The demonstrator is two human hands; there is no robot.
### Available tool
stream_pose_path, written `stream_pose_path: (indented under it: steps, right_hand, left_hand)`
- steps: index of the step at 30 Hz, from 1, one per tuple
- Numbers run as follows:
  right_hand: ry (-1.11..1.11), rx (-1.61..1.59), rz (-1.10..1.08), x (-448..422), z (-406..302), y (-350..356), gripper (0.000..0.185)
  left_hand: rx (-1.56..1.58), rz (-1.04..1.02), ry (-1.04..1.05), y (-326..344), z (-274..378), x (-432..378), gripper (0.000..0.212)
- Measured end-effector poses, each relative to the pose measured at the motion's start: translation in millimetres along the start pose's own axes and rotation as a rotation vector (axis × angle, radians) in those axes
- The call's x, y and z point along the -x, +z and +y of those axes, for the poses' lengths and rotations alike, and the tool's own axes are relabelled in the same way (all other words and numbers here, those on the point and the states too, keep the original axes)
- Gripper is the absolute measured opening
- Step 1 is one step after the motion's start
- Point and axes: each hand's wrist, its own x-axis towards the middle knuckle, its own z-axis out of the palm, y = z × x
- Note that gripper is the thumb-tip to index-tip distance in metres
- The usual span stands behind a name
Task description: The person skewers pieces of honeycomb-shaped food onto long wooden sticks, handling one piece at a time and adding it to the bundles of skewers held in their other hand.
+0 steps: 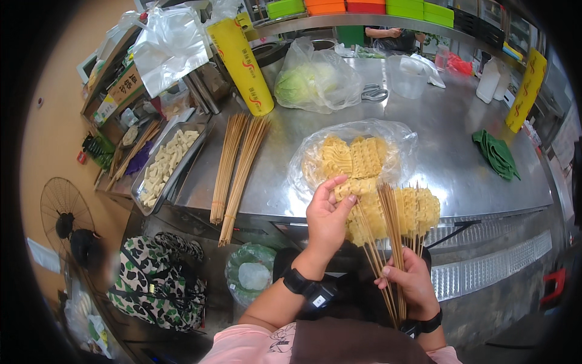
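Note:
My left hand (328,218) pinches the edge of a yellow, textured sheet of food (355,187), looking like tofu skin or dough, between thumb and fingers. My right hand (407,277) is closed round a bundle of thin wooden skewers (392,218), some of them fanned out to the left. Yellow textured pieces on skewers (416,209) stand beside the bundle, above my right hand. Just beyond my hands, an open clear plastic bag (400,136) holds more yellow patterned sheets (366,157) on the steel table (454,150).
Two skewer bundles (243,173) lie left of the bag, near a metal tray (200,136) of pale cut pieces. Behind are a yellow roll (245,68), bagged cabbage (304,84), scissors (375,93) and a plastic tub (408,82). A green cloth (495,154) lies right. A person (395,38) stands across.

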Motion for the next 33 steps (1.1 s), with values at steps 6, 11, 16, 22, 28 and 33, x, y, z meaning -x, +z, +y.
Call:
stream_pose_path:
  steps: [6, 11, 16, 22, 28, 33]
  right_hand:
    - [-0.003, -0.002, -0.015, 0.6, 0.8, 0.0, 0.015]
    - [-0.011, -0.015, -0.022, -0.2, 2.0, -1.0, 0.015]
    - [-0.017, 0.005, -0.02, -0.9, 3.2, -1.4, 0.015]
    - [-0.03, -0.003, -0.033, -2.1, 5.8, -3.8, 0.015]
    - [-0.032, -0.003, -0.024, -1.6, 4.4, -2.4, 0.015]
    - [-0.036, -0.007, -0.017, -0.8, 4.7, -2.7, 0.014]
  left_hand:
    - [-0.061, -0.017, 0.071, 3.8, -5.5, 13.0, 0.036]
    - [-0.086, -0.023, 0.093, 3.8, -7.4, 18.4, 0.034]
    - [-0.015, 0.017, 0.158, 10.3, -4.7, 18.6, 0.037]
    - [0.13, 0.054, -0.036, 0.1, 0.2, 2.3, 0.035]
    - [0.085, 0.039, -0.16, -6.5, -3.6, -4.8, 0.021]
    - [0.092, 0.067, -0.213, -4.7, -1.3, -6.6, 0.017]
